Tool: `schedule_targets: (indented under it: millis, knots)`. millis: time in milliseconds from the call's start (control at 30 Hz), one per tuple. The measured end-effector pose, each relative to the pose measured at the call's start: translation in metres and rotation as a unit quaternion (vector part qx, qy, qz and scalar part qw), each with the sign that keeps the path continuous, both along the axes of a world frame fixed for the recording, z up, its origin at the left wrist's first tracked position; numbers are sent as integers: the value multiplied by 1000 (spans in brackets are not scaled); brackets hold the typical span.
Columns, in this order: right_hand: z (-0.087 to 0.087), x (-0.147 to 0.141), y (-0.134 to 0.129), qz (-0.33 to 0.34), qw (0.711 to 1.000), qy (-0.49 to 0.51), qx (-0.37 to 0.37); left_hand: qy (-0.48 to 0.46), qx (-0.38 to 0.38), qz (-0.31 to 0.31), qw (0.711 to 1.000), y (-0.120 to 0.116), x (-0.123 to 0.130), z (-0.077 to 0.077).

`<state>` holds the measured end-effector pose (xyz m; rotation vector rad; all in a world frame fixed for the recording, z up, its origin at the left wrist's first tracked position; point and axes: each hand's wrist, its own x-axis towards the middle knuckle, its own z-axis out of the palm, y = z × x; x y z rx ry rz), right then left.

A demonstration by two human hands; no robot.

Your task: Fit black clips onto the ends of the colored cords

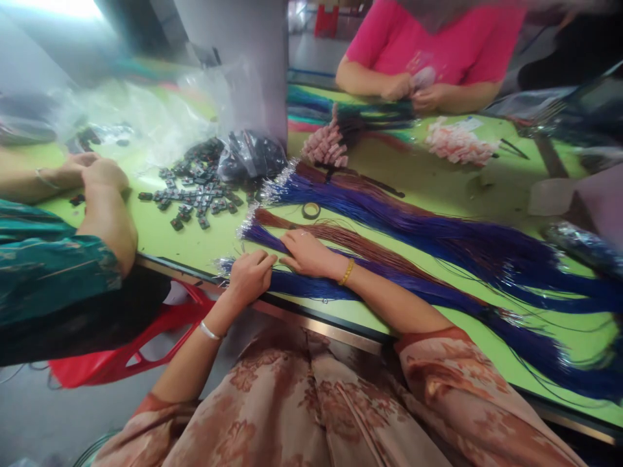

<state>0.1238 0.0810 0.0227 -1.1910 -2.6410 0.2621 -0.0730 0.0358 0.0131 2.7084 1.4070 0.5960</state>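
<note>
Long bundles of thin wires lie across the green table. A blue bundle [311, 285] runs along the front edge, its silvery tips at the left. Over its left end is my left hand [252, 275], fingers curled and pinched on something too small to make out. My right hand [311, 254] rests just to the right, thumb and forefinger close together near the left hand; what it holds, if anything, is hidden. Behind it lie a brown bundle [360, 239] and a purple-blue bundle [413, 227] with silvery ends.
Small black parts [199, 188] are heaped at the left beside a plastic bag [250, 155]. A tape roll [311, 210] sits behind my right hand. One person works at the left, another across the table near pink pieces [460, 143]. A red chair [131, 350] stands below left.
</note>
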Motion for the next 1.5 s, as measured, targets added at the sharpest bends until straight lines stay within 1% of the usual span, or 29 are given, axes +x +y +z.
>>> schedule_targets:
  millis: [33,100,167,267,333,400,467,567,633,733,833,900,933,967,1033,1167,1333,1400,1500]
  knots:
    - [3,5,3,-12,1000,23,-1,-37,-3,7,999,1,3,2]
    - [7,14,13,-62,997,38,11,-120,-11,25,992,5,10,9]
    - [8,20,24,-104,994,5,21,-196,-33,34,979,12,19,16]
    - [3,19,36,-121,991,-54,11,-285,-91,47,953,28,35,20]
    - [-1,17,39,-125,990,-66,11,-320,-114,62,938,41,42,16]
    - [-2,15,38,-129,990,-53,6,-325,-116,91,934,53,46,8]
    - [-1,18,38,-152,988,-18,-12,-305,-124,127,936,63,44,-2]
    - [4,27,41,-192,978,73,-39,-280,-168,165,931,73,40,-13]
    - [7,35,45,-186,970,148,-53,-295,-189,173,920,76,39,-15]
    - [7,43,50,-136,958,239,-82,-363,-164,169,901,79,47,-13]
    - [3,45,52,-88,949,284,-102,-457,-134,157,865,80,65,-9]
    - [0,45,52,-81,941,308,-111,-507,-140,162,835,80,77,-8]
    - [-2,44,52,-84,937,320,-115,-521,-140,168,825,80,83,-8]
    - [-2,44,52,-87,932,331,-120,-527,-136,173,821,79,88,-8]
    - [-3,43,52,-90,922,353,-131,-520,-114,179,828,78,96,-9]
    - [-3,41,53,-95,891,409,-173,-482,-70,179,855,76,108,-8]
    - [-3,40,54,-118,844,470,-229,-469,-52,176,864,73,117,-3]
    - [-2,40,54,-120,836,478,-240,-452,-43,175,873,73,118,0]
    - [-2,39,54,-126,838,475,-238,-424,-28,179,887,72,119,1]
